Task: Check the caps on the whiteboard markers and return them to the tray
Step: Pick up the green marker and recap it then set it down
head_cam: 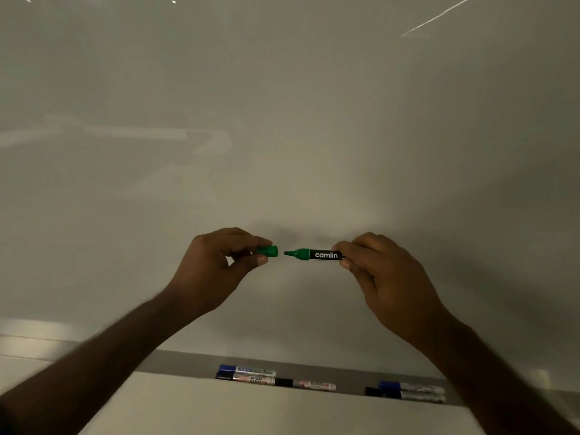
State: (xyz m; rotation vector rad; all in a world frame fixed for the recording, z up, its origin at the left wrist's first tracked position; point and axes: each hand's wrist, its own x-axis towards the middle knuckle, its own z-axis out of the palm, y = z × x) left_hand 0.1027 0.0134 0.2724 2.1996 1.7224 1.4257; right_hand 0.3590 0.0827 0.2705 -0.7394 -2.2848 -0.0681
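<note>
Two hands are up in front of the whiteboard (pixel 282 120): the left hand (pixel 216 265) and the right hand (pixel 386 277). Between them there is one green marker (pixel 314 254) and one green cap (pixel 268 251), off the marker. Down in the tray (pixel 348 376) I count five more markers: two with blue caps (pixel 232 368) (pixel 389 385) and three with black caps (pixel 224 376) (pixel 284 382) (pixel 373 391). That makes six markers in all.

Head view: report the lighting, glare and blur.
Head view: dim, yellowish light; streaks of glare on the whiteboard at upper right and mid-left; left forearm motion-blurred; green marker and its cap fairly sharp; markers in the tray soft, labels barely legible.
</note>
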